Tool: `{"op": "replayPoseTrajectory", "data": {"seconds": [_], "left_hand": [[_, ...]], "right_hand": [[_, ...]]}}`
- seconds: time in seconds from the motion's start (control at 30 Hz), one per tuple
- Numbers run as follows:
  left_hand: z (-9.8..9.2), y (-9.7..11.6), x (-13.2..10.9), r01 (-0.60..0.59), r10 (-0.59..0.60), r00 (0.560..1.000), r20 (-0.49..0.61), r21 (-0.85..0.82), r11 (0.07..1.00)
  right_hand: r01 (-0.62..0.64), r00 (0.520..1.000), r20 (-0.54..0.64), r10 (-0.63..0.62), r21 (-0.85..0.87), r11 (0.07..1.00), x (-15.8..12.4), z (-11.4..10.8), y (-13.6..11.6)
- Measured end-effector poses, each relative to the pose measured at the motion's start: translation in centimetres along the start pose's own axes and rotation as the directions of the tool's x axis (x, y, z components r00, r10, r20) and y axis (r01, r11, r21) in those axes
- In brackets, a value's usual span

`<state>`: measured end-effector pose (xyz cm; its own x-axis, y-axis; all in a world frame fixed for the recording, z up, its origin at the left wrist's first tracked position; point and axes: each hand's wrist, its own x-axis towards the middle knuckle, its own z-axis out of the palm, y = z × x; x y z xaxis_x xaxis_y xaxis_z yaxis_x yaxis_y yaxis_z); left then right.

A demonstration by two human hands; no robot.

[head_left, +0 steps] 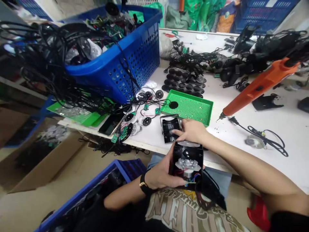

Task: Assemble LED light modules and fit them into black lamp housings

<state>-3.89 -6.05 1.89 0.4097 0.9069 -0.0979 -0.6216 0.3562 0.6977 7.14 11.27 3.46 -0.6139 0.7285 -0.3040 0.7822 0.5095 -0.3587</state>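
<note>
My left hand (pixel 164 172), with a dark watch at its wrist, is closed around a black plastic housing (pixel 200 154) close to my body. Inside the housing's exposed front sit a clear faceted lens part (pixel 188 163), coloured wires and a small circuit board edge. A black cable runs down from it on the right. My right hand (pixel 193 130) reaches over the table edge and grips the right side of a black plastic cover (pixel 169 126) with a bracket-like frame at its top. Part of that hand's fingers is hidden behind the cover.
A green perforated tray (pixel 210 111) with small screws lies beyond the cover. An orange electric screwdriver (pixel 256 88) slants in from the right. Left are wired circuit boards (pixel 124 132), a phone (pixel 111 124) and a loaded blue basket (pixel 142 61). Black discs (pixel 184 80) lie behind.
</note>
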Motion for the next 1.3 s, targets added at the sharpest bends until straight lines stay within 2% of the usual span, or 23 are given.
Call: {"op": "replayPoseTrajectory", "data": {"seconds": [0.1, 0.17, 0.27, 0.33, 0.37, 0.4, 0.43, 0.47, 0.5, 0.53, 0.6, 0.7, 0.8, 0.83, 0.87, 0.93, 0.97, 1.0, 1.03, 1.07, 1.13, 1.2, 1.3], "left_hand": [[-0.4, 0.1, -1.4, -0.037, 0.037, 0.997, -0.063, 0.011, 0.999], [-0.7, 0.3, -2.1, -0.044, 0.045, 0.992, -0.121, 0.014, 0.999], [-0.7, 0.8, -2.3, -0.080, 0.078, 0.975, -0.209, -0.001, 0.997], [-0.7, 1.2, -1.6, -0.094, 0.088, 0.965, -0.246, -0.011, 0.996], [-0.7, 1.3, -1.1, -0.091, 0.084, 0.963, -0.256, -0.014, 0.996], [-0.6, 1.3, -0.4, -0.083, 0.076, 0.962, -0.261, -0.017, 0.996], [-0.6, 1.3, 0.5, -0.074, 0.066, 0.963, -0.261, -0.019, 0.997], [-0.5, 1.1, 1.4, -0.062, 0.054, 0.966, -0.253, -0.025, 0.998], [-0.3, 0.9, 2.4, -0.052, 0.043, 0.970, -0.238, -0.033, 0.998], [0.0, 0.6, 3.4, -0.042, 0.032, 0.976, -0.217, -0.045, 0.998], [0.7, 0.0, 5.1, -0.020, 0.006, 0.986, -0.167, -0.079, 0.997], [1.8, -0.7, 6.9, 0.001, -0.016, 0.993, -0.119, -0.130, 0.991], [2.7, -1.2, 7.9, 0.004, -0.027, 0.990, -0.139, -0.159, 0.987], [2.9, -1.4, 8.1, -0.006, -0.020, 0.987, -0.161, -0.163, 0.987], [3.0, -1.6, 8.3, -0.025, -0.008, 0.982, -0.191, -0.169, 0.985], [3.1, -1.9, 8.6, -0.093, 0.039, 0.965, -0.261, -0.200, 0.975], [3.1, -2.1, 8.8, -0.134, 0.067, 0.954, -0.292, -0.218, 0.967], [3.1, -2.3, 9.0, -0.175, 0.096, 0.944, -0.316, -0.231, 0.957], [3.1, -2.5, 9.1, -0.211, 0.127, 0.935, -0.331, -0.235, 0.949], [3.1, -2.7, 9.2, -0.244, 0.159, 0.928, -0.337, -0.228, 0.942], [3.1, -3.1, 9.3, -0.300, 0.225, 0.917, -0.329, -0.197, 0.934], [3.2, -3.3, 9.3, -0.345, 0.280, 0.906, -0.317, -0.169, 0.923], [3.4, -3.5, 9.2, -0.366, 0.313, 0.899, -0.307, -0.129, 0.922]], "right_hand": [[-0.048, 0.999, 0.026, 0.047, 0.033, 0.998, 2.4, 1.0, -1.3], [-0.053, 0.999, 0.010, 0.052, 0.094, 0.994, 2.1, 0.5, -0.9], [-0.042, 0.996, -0.073, 0.056, 0.189, 0.981, -0.7, -1.0, 0.8], [-0.035, 0.987, -0.129, 0.094, 0.399, 0.916, -3.4, -1.4, 2.2], [-0.032, 0.983, -0.131, 0.132, 0.576, 0.816, -4.9, -1.3, 2.8], [-0.034, 0.979, -0.105, 0.172, 0.755, 0.654, -6.3, -1.0, 3.3], [-0.043, 0.977, -0.057, 0.207, 0.894, 0.446, -7.7, -0.6, 3.7], [-0.054, 0.972, -0.004, 0.234, 0.969, 0.239, -8.9, 0.0, 4.1], [-0.058, 0.967, 0.035, 0.254, 0.995, 0.085, -9.9, 0.6, 4.3], [-0.043, 0.961, 0.045, 0.274, 0.999, -0.014, -10.8, 1.2, 4.6], [0.028, 0.950, -0.002, 0.313, 0.996, -0.081, -12.1, 2.4, 5.0], [0.083, 0.930, -0.059, 0.364, 0.995, -0.051, -13.3, 3.7, 5.6], [0.109, 0.880, -0.124, 0.459, 0.992, 0.059, -14.2, 4.1, 6.2], [0.139, 0.840, -0.181, 0.512, 0.983, 0.120, -14.5, 4.1, 6.4], [0.177, 0.778, -0.259, 0.572, 0.964, 0.197, -14.8, 4.1, 6.5], [0.238, 0.612, -0.452, 0.650, 0.888, 0.394, -15.3, 4.0, 6.6], [0.246, 0.532, -0.548, 0.646, 0.830, 0.501, -15.6, 3.9, 6.5], [0.236, 0.474, -0.633, 0.612, 0.761, 0.604, -15.8, 3.9, 6.3], [0.213, 0.440, -0.701, 0.560, 0.688, 0.694, -15.9, 4.0, 5.9], [0.178, 0.431, -0.750, 0.502, 0.616, 0.768, -15.9, 4.0, 5.5], [0.107, 0.443, -0.806, 0.391, 0.481, 0.870, -15.8, 4.2, 4.6], [0.071, 0.470, -0.829, 0.301, 0.376, 0.924, -15.5, 4.5, 3.6], [0.072, 0.501, -0.835, 0.226, 0.301, 0.951, -14.8, 5.1, 2.7]]}}
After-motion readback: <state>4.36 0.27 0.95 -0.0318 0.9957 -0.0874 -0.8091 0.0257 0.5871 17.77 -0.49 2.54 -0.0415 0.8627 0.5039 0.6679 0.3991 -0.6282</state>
